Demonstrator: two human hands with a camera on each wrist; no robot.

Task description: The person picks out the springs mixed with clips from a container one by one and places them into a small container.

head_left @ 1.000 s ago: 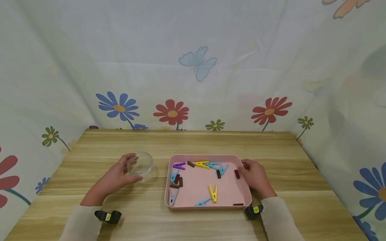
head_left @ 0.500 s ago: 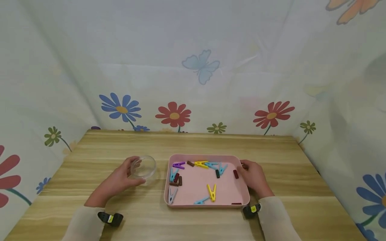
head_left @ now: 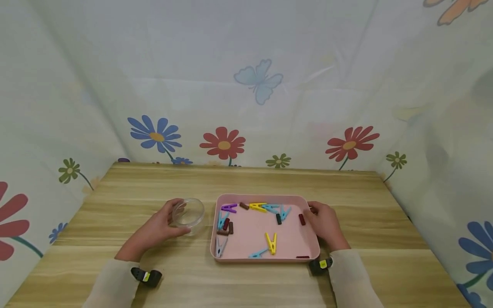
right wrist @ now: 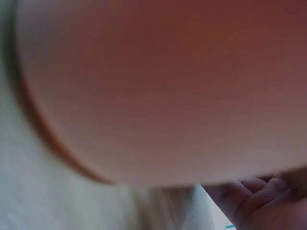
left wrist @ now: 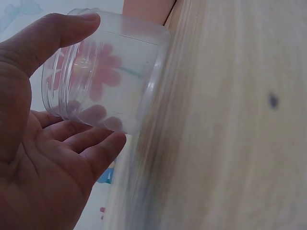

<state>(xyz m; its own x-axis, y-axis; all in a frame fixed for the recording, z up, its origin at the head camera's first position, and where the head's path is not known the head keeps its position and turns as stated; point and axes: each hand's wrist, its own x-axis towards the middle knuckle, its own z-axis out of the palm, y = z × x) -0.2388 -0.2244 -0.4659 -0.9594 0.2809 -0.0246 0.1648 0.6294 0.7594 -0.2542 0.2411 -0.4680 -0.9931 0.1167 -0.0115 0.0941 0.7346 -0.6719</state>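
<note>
In the head view my left hand [head_left: 161, 229] holds a clear plastic jar [head_left: 188, 214], its thumb on the near side and fingers on the far side. In the left wrist view the jar [left wrist: 115, 72] shows a threaded rim, and its base is close to the table; whether it touches cannot be told. My right hand [head_left: 325, 222] grips the right rim of a pink tray [head_left: 254, 259], thumb over the edge, other fingers mostly hidden. Inside lie purple, yellow, blue and grey clothespins [head_left: 271, 244] and small dark red, green and ridged brown pieces [head_left: 226, 223].
A wood-grain table [head_left: 185, 278] carries everything. Behind and beside it hangs a pale cloth [head_left: 192, 51] printed with flowers and a butterfly. In the right wrist view the tray's wall [right wrist: 158, 105] fills most of the picture.
The left hand has shifted a little to the right with the jar, closer to the tray. The right hand keeps its grip, and the tray stands nearly where it was.
</note>
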